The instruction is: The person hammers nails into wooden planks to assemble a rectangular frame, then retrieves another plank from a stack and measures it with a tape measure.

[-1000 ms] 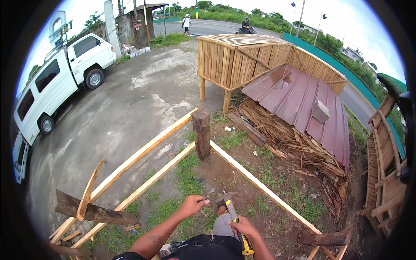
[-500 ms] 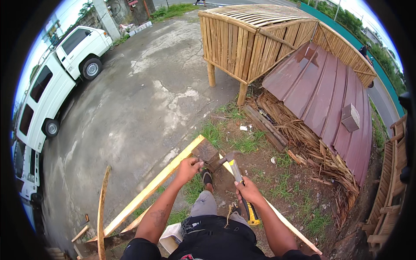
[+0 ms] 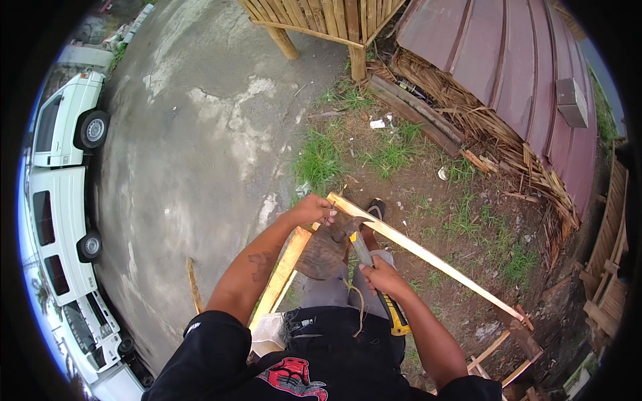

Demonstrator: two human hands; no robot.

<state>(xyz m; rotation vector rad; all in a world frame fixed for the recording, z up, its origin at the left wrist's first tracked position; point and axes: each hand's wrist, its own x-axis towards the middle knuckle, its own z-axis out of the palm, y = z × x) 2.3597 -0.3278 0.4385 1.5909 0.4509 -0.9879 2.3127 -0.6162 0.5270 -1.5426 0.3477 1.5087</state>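
Observation:
My left hand point(image 3: 313, 210) pinches a thin nail point(image 3: 334, 206) at the end of a pale wooden strip point(image 3: 421, 248), which slants down to the right. My right hand point(image 3: 384, 274) grips a claw hammer point(image 3: 362, 246) with a grey, yellow and black handle. Its head hangs just below the left fingertips, above a dark, worn piece of wood point(image 3: 322, 255). Another pale strip point(image 3: 282, 275) runs down to the left from beside that dark wood. Whether the nail has entered the wood is too small to tell.
A white van point(image 3: 55, 227) and other vehicles stand on the concrete at left. A bamboo structure point(image 3: 321, 20) is at the top. Maroon roofing sheets point(image 3: 495, 60) carry a grey block point(image 3: 572, 102) at right. Grass tufts point(image 3: 317, 160) and loose timber point(image 3: 418, 113) lie ahead.
The view has tilted downward. My left hand has moved to the end of the right strip, and the hammer head has come closer beneath it. The strips have shifted in the picture.

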